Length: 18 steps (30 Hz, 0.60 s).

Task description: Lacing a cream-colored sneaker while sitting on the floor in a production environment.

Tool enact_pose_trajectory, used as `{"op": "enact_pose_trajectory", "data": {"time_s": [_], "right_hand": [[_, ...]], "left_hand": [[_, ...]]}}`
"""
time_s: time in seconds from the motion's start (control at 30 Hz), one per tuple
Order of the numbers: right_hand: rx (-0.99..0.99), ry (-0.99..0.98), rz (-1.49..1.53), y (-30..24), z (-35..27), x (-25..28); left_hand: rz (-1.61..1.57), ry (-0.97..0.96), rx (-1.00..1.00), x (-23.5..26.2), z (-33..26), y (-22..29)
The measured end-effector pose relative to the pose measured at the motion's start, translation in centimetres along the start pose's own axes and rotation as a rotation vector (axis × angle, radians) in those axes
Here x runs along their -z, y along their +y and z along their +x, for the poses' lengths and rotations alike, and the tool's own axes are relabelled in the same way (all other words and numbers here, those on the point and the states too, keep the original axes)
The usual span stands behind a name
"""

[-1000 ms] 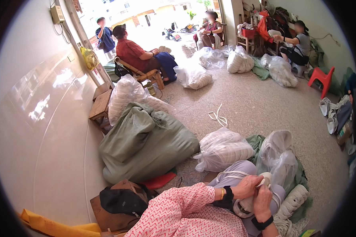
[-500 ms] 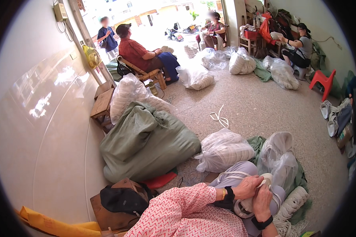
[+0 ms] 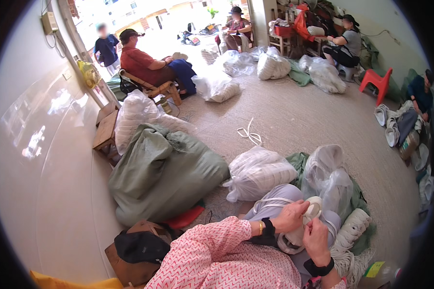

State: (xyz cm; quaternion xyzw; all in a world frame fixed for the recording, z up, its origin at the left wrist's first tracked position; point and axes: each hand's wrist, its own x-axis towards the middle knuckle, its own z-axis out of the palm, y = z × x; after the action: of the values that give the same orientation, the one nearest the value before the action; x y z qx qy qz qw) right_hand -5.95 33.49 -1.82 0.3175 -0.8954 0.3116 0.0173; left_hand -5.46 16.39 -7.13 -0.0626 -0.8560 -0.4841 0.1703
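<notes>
A pale off-white shoe (image 3: 292, 239) rests across my lap, its rounded end (image 3: 314, 205) showing past my fingers. My left hand (image 3: 291, 216), wearing a black wrist wrap and a gold-coloured bracelet, lies over the shoe with thumb and fingers pinched on what looks like its shoelace. Just nearer, my right hand (image 3: 317, 239) pinches the lace too, its fingers curled; a black band circles that wrist. A loose white lace (image 3: 275, 200) is draped over my left knee. My fingers partly hide the lacing.
Clear bags of pale goods (image 3: 260, 172) lie beyond my knees, beside a large green sack (image 3: 166, 176). Stacked white shoe parts (image 3: 353, 229) and cords stand at my right. Co-workers sit farther off; a red stool (image 3: 377, 84) stands at right. A loose white cord (image 3: 250, 133) lies on the floor.
The view has shifted right, so the room appears farther left. My right hand's fingers have drawn slightly away from the left hand, and another person shows at the right edge.
</notes>
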Motion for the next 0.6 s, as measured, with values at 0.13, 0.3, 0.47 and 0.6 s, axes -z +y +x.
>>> {"op": "enact_pose_trajectory", "data": {"time_s": [0.13,0.3,0.47,0.6], "right_hand": [[-0.173,-0.089,0.229,-2.2,-0.6,3.6],[-0.382,-0.259,0.615,-6.9,-1.0,10.5],[-0.409,-0.231,0.677,-10.1,0.7,17.8],[-0.376,-0.144,0.681,-7.9,2.1,17.9]], "left_hand": [[0.023,-0.002,-0.021,0.3,0.2,0.2],[0.021,-0.028,-0.051,-0.1,0.4,0.2],[0.036,-0.065,-0.06,0.7,-0.3,0.3],[-0.095,-0.146,-0.183,2.6,1.3,4.1]]}}
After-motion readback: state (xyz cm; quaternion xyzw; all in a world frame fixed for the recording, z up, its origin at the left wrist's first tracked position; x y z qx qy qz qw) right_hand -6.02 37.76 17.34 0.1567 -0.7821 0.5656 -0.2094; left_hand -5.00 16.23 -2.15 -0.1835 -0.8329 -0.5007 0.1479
